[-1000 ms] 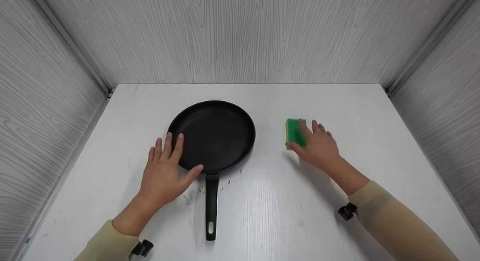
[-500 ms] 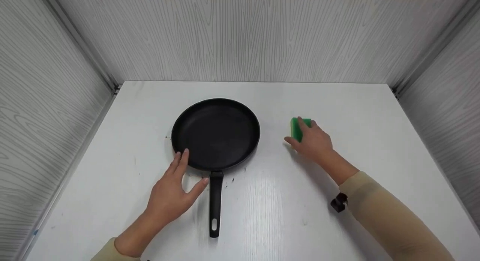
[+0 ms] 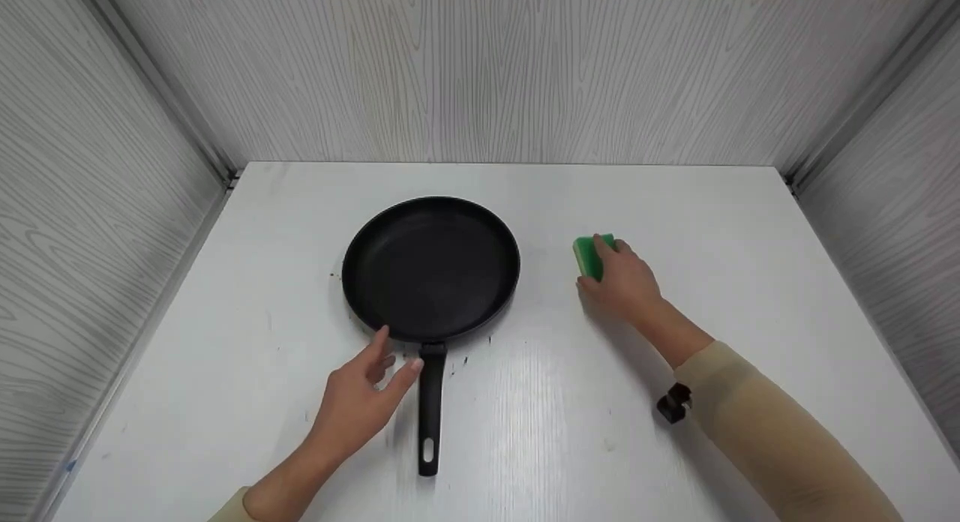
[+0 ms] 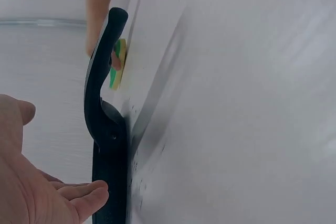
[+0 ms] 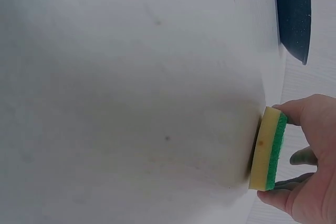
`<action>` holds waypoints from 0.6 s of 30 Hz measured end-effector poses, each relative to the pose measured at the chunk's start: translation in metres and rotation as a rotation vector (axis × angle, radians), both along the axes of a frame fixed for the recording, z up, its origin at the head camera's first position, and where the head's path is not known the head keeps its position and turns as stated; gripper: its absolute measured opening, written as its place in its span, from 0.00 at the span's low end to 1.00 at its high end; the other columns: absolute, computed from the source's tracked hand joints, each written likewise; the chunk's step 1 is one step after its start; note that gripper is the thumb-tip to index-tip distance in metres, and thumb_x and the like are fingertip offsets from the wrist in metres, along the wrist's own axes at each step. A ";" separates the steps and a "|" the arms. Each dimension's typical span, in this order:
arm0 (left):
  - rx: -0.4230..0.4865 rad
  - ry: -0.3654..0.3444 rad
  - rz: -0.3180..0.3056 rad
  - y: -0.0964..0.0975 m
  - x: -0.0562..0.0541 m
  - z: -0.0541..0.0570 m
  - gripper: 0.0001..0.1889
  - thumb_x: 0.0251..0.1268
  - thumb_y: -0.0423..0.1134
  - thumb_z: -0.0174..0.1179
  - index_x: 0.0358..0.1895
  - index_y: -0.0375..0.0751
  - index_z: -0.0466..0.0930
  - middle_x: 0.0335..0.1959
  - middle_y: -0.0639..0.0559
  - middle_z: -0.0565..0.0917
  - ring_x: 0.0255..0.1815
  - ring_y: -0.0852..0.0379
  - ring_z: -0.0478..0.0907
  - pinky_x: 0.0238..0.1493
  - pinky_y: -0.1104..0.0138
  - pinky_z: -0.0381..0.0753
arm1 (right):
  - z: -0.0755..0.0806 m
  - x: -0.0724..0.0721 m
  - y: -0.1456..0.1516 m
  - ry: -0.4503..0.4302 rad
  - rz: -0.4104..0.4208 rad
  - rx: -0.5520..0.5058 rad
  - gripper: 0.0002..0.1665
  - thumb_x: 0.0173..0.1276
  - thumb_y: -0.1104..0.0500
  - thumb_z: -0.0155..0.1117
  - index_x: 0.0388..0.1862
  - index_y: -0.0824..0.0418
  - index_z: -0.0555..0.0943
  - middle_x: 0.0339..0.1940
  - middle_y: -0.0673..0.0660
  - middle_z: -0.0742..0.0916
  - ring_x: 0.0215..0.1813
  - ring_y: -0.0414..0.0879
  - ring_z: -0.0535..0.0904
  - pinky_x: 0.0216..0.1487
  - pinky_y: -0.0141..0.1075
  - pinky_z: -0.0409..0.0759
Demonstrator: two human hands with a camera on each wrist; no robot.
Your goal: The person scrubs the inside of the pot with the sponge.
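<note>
Apart, sponge (image 3: 587,259) and pan rim (image 3: 515,267)

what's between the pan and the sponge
Only bare white tabletop lies between the pan and the sponge, as the head view shows.

Grey wood-grain walls (image 3: 480,72), white tabletop (image 3: 690,207)

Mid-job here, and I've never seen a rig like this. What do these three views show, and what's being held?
There's no machine: a person works bare-handed. One camera sits on the head, looking forward and down; the other two are on the wrists, where the white table looks tipped sideways. A black frying pan lies on it, handle toward the person. Right of the pan, the right hand pinches a green and yellow sponge, yellow side toward the table. The left hand holds nothing, near the handle.
</note>
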State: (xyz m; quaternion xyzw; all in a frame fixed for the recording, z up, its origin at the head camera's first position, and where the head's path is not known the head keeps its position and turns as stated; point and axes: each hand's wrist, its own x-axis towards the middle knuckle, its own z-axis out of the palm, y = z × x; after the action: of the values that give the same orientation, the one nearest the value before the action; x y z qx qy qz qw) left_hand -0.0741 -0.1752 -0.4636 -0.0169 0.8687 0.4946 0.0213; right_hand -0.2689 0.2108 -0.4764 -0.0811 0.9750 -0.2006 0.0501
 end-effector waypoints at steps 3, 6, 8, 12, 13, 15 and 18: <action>0.052 -0.012 0.014 0.004 0.000 -0.003 0.45 0.75 0.58 0.66 0.83 0.34 0.60 0.73 0.36 0.76 0.70 0.44 0.79 0.64 0.54 0.80 | -0.001 -0.001 0.001 0.000 0.003 -0.008 0.47 0.77 0.51 0.64 0.86 0.66 0.56 0.78 0.79 0.65 0.72 0.74 0.71 0.68 0.63 0.74; 0.090 -0.039 0.035 0.008 -0.001 -0.006 0.43 0.76 0.56 0.66 0.81 0.32 0.63 0.69 0.35 0.80 0.67 0.45 0.81 0.62 0.55 0.81 | -0.002 -0.002 0.001 0.004 0.013 -0.018 0.46 0.76 0.54 0.64 0.86 0.66 0.58 0.79 0.79 0.65 0.73 0.74 0.71 0.69 0.63 0.73; 0.107 -0.061 0.046 0.010 -0.001 -0.008 0.41 0.76 0.55 0.66 0.80 0.31 0.65 0.65 0.37 0.83 0.64 0.46 0.84 0.61 0.55 0.82 | -0.001 -0.002 0.000 0.006 0.020 -0.026 0.45 0.75 0.57 0.64 0.86 0.65 0.59 0.79 0.78 0.66 0.73 0.73 0.71 0.69 0.63 0.73; 0.170 -0.136 0.066 0.014 -0.003 -0.010 0.40 0.76 0.53 0.66 0.79 0.30 0.66 0.58 0.41 0.88 0.55 0.48 0.87 0.57 0.56 0.84 | 0.001 -0.003 -0.002 -0.005 0.028 -0.046 0.46 0.73 0.60 0.65 0.86 0.63 0.60 0.79 0.76 0.66 0.72 0.71 0.71 0.68 0.63 0.73; 0.190 -0.155 0.074 0.015 -0.004 -0.010 0.40 0.76 0.53 0.67 0.79 0.30 0.66 0.57 0.42 0.88 0.54 0.49 0.87 0.56 0.56 0.85 | 0.002 -0.003 -0.002 -0.010 0.029 -0.048 0.46 0.73 0.60 0.65 0.86 0.63 0.60 0.79 0.76 0.66 0.72 0.71 0.71 0.67 0.63 0.74; 0.240 -0.196 0.088 0.016 -0.005 -0.011 0.39 0.76 0.51 0.67 0.79 0.30 0.66 0.57 0.40 0.88 0.53 0.48 0.88 0.56 0.56 0.85 | 0.002 -0.003 -0.002 -0.020 0.032 -0.049 0.47 0.72 0.60 0.66 0.86 0.63 0.59 0.79 0.75 0.66 0.72 0.70 0.72 0.67 0.62 0.74; 0.302 -0.240 0.103 0.018 -0.007 -0.013 0.39 0.76 0.50 0.67 0.79 0.30 0.66 0.59 0.37 0.87 0.57 0.47 0.87 0.58 0.55 0.84 | 0.001 -0.003 -0.003 -0.023 0.039 -0.039 0.48 0.72 0.59 0.67 0.86 0.64 0.59 0.79 0.74 0.67 0.71 0.70 0.72 0.67 0.62 0.74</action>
State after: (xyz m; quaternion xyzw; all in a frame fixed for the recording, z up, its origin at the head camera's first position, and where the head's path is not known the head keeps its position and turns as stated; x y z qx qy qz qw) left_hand -0.0816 -0.1577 -0.4770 -0.1168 0.7738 0.6142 0.1014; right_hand -0.2722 0.2081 -0.4756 -0.0988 0.9685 -0.2195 0.0637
